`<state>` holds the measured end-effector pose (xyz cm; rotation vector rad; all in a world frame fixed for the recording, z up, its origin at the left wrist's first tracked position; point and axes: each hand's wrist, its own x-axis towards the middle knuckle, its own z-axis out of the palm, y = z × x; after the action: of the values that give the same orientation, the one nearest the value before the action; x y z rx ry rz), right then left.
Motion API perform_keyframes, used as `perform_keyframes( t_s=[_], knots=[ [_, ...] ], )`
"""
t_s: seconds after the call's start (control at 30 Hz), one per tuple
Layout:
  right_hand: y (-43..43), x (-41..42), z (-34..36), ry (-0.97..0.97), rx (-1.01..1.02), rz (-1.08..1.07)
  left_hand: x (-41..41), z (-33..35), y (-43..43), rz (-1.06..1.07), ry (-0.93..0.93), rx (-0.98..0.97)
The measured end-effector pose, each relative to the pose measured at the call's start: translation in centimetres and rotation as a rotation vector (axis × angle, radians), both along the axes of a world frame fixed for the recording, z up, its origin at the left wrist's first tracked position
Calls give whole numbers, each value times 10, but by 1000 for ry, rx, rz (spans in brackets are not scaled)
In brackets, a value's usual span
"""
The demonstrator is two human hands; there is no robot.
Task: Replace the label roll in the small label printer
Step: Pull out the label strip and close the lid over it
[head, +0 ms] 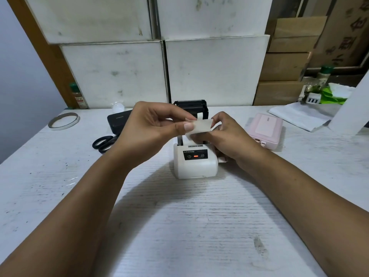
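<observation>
A small white label printer (194,164) stands at the middle of the white table, its black lid (191,105) swung up and open behind it. An orange light glows on its black control panel. Above the open bay, my left hand (153,126) pinches the left end of a white label strip (201,125) between thumb and forefinger. My right hand (223,136) grips the strip's right end and curls around the white label roll (191,135), which is mostly hidden by its fingers.
Black scissors (103,142) and a black case (117,120) lie left of the printer, a tape ring (63,120) further left. A pink device (265,130) sits to the right. White boxes (215,70) stack behind the table; bottles and cardboard stand at the back right.
</observation>
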<state>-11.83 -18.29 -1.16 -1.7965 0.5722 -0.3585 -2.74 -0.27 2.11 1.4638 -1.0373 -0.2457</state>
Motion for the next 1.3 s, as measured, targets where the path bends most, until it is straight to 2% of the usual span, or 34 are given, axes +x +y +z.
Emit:
perform_keyframes(
  t_s=[0.33, 0.67, 0.8, 0.93, 1.03, 1.1, 1.13, 1.2, 1.23, 1.3],
  knots=[
    [-2, 3, -3, -6, -14, -19, 1, 6, 4, -130, 108, -133],
    [-2, 6, -6, -1, -11, -27, -3, 13, 10, -215, 65, -163],
    [1, 3, -3, 11, -26, -33, -1, 14, 15, -311, 40, -153],
    [0, 0, -4, 12, -63, -24, 4, 13, 17, -366, 42, -28],
    [-1, -2, -3, 34, -123, -4, 13, 13, 26, -635, 117, 282],
    [-1, -4, -1, 48, -138, 14, 13, 12, 26, -727, 176, 363],
    [0, -5, 1, 43, -122, 21, 13, 11, 23, -656, 201, 333],
    [-1, -5, 1, 37, -69, 23, 11, 7, 13, -337, 248, 224],
    [-1, -5, 1, 39, -43, 27, 12, 3, 8, -137, 215, 190],
    [-4, -5, 2, 48, 13, 34, 15, -5, 2, 188, 31, 221]
  ],
)
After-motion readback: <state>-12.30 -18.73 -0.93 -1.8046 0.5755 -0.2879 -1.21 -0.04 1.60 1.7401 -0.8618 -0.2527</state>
